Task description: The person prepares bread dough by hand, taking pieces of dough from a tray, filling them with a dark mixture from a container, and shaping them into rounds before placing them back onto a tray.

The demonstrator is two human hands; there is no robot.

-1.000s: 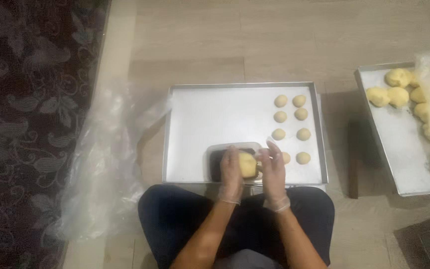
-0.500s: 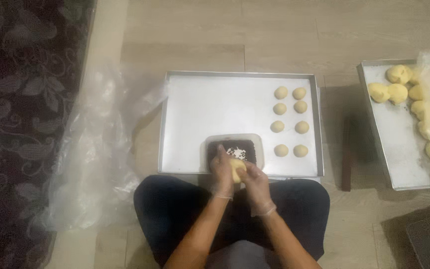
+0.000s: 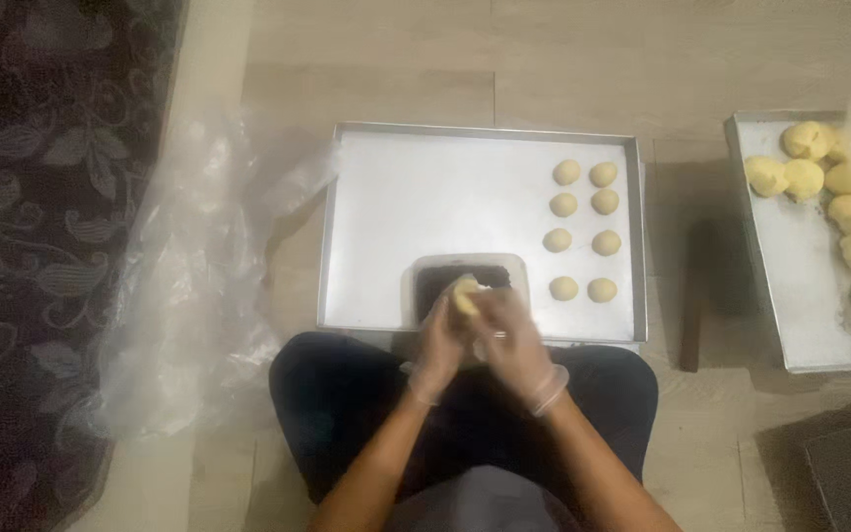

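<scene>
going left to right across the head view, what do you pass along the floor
patterned dark carpet → crumpled clear plastic sheet → big metal tray → two columns of dough balls → second tray → pile of dough lumps

Thin, clear plastic gloves cover the fingers [image 3: 465, 320], which press a soft, matt dough piece [image 3: 465, 294]. Just beyond the fingers lies a dull, smooth metal tray [image 3: 425, 207]; left of them, crinkled glossy plastic sheet [image 3: 189, 286] on the matt wood floor [image 3: 396, 59].
</scene>
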